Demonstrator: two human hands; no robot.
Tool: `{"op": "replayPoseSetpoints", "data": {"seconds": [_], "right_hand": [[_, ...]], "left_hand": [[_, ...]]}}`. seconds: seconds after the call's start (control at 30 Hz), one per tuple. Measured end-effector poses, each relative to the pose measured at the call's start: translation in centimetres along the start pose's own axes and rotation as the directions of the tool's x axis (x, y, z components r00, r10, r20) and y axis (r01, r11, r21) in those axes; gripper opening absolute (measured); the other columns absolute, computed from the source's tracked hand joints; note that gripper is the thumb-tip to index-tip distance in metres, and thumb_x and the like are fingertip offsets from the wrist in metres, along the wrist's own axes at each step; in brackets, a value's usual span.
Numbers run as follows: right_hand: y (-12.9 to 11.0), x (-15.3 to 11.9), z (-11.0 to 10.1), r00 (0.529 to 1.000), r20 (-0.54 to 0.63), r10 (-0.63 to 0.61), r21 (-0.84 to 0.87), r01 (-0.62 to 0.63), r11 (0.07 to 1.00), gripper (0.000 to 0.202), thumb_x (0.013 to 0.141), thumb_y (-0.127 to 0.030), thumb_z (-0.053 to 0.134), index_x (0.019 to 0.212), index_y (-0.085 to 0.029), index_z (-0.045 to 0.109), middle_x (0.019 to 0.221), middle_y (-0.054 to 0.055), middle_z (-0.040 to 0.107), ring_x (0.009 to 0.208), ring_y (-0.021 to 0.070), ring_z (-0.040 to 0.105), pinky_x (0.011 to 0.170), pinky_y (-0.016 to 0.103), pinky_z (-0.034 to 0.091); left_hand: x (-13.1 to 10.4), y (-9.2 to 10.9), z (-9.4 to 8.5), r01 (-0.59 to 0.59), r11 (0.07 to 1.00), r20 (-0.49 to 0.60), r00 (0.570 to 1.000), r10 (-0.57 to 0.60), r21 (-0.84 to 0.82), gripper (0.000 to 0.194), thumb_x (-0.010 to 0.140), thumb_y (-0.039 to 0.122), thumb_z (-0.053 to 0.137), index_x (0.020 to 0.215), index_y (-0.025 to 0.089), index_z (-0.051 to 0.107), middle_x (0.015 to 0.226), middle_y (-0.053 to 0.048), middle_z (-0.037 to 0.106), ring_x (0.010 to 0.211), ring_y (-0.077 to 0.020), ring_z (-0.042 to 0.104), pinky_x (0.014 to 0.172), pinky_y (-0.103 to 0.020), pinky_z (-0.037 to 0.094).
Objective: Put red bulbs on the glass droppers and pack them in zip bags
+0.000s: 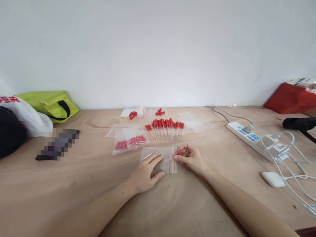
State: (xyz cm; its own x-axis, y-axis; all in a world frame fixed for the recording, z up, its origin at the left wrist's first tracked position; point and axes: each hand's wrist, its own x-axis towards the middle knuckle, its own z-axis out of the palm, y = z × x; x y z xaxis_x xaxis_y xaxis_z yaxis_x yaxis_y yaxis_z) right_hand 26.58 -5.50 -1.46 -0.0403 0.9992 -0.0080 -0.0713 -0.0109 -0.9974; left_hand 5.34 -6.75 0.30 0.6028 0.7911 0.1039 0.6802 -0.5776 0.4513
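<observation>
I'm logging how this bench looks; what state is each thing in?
Clear bag: flat on the table, partly under the left hand
Red-topped dropper: pinched in the right hand, stem seemingly inside that bag
Loose droppers: lying side by side
Filled bags: lying flat, overlapping
Power strip: plugs inserted
Red bag: open-topped, filled

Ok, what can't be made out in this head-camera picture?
All in the head view:
- red bulb: partly hidden by the right hand pinching it
- clear bag: part lies hidden under the left hand
- flat dark object: its surface is covered by pixel blocks
- black bag: cut off by the left edge
</observation>
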Motion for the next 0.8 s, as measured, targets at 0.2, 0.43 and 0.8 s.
{"op": "replayPoseSetpoints", "data": {"seconds": [0.2,0.43,0.8], "right_hand": [[0.3,0.0,0.0,0.994,-0.012,-0.113,-0.151,0.11,0.982,0.039,0.05,-0.041,0.074,0.068,-0.019,0.047,0.055,-0.006,0.052,0.042,0.005,0.04,0.041,0.02,0.032],[0.4,0.4,-0.6,0.981,-0.105,-0.162,-0.228,0.135,0.964,0.038,0.052,-0.043,0.072,0.066,-0.018,0.048,0.056,-0.004,0.052,0.044,0.0056,0.039,0.042,0.021,0.033],[0.3,-0.9,2.0,0.992,0.032,0.119,-0.037,-0.117,0.992,0.04,0.05,-0.041,0.074,0.063,-0.019,0.044,0.05,-0.005,0.052,0.044,0.0101,0.052,0.042,0.023,0.043]], "left_hand": [[0.0,-0.1,0.0,-0.022,1.0,-0.015,1.0,0.022,-0.003,0.049,0.082,0.039,0.046,0.124,0.015,0.04,0.131,-0.011,0.041,0.122,-0.0229,0.036,0.1,-0.04,0.034],[0.2,-0.5,0.2,-0.047,0.998,-0.06,0.997,0.045,-0.032,0.037,0.089,0.029,0.033,0.121,0.016,0.044,0.125,-0.009,0.049,0.12,-0.0194,0.04,0.1,-0.039,0.035],[0.2,-0.3,0.4,-0.072,0.996,-0.119,0.991,0.065,-0.055,0.036,0.084,0.028,0.044,0.119,0.019,0.046,0.12,-0.008,0.053,0.114,-0.0208,0.046,0.095,-0.038,0.04]]}}
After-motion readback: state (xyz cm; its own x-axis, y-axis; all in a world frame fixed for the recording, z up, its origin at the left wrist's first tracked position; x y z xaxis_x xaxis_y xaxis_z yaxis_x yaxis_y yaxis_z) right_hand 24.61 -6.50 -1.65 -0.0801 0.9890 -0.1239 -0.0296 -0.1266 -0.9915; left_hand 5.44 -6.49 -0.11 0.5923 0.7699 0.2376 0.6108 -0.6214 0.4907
